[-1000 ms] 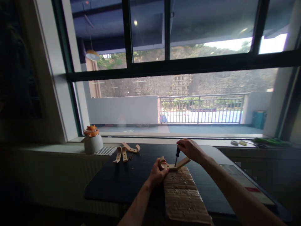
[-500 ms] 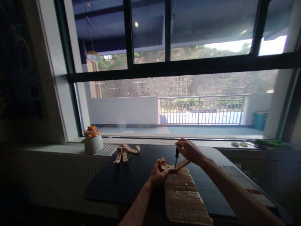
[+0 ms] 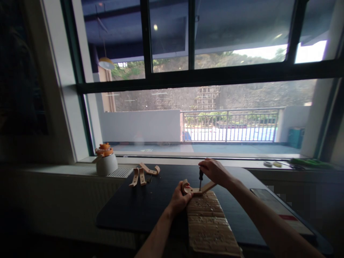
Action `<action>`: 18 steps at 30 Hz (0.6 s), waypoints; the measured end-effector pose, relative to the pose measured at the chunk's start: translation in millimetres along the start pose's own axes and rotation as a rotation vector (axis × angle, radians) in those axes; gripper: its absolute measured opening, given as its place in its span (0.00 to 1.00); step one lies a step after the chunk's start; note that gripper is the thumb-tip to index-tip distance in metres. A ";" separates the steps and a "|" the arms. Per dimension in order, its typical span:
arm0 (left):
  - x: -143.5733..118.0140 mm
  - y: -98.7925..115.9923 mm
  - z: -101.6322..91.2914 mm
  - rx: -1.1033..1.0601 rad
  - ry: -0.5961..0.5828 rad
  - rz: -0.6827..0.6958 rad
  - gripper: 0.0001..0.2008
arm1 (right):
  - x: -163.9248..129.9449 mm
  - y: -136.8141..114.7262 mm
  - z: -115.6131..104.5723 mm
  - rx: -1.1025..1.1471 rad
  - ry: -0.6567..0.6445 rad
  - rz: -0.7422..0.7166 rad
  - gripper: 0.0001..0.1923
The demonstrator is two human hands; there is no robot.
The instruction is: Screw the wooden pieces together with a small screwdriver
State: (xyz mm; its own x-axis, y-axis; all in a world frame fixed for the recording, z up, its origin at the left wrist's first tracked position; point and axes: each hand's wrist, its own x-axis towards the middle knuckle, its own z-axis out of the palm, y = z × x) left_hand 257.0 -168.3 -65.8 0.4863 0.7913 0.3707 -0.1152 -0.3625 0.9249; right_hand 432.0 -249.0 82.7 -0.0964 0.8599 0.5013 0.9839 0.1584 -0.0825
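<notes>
Right hand (image 3: 213, 171) with screwdriver (image 3: 200, 178) has shifted slightly left, still upright on wooden piece (image 3: 197, 190); left hand (image 3: 179, 199) still clamps it.

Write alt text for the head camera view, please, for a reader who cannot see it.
The right hand holds a screwdriver upright on a curved wooden piece, which the left hand steadies at the far end of a cardboard sheet on a dark table under a window.
</notes>
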 end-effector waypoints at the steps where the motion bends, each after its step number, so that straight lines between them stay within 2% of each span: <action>1: 0.2 -0.2 0.3 -0.001 0.001 -0.001 0.16 | 0.2 -0.6 0.0 -0.005 -0.003 0.003 0.10; 13: -0.9 1.4 1.1 0.009 0.019 -0.001 0.16 | 2.9 2.6 1.9 -0.047 -0.021 0.101 0.11; 18: -1.9 4.4 1.8 0.014 0.021 -0.012 0.16 | -0.7 0.3 3.2 0.001 0.006 0.070 0.12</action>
State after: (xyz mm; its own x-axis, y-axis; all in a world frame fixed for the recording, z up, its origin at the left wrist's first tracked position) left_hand 257.1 -172.3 -62.6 0.4691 0.8057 0.3616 -0.0970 -0.3599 0.9279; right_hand 431.9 -248.1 79.6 -0.0268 0.8659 0.4995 0.9881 0.0986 -0.1179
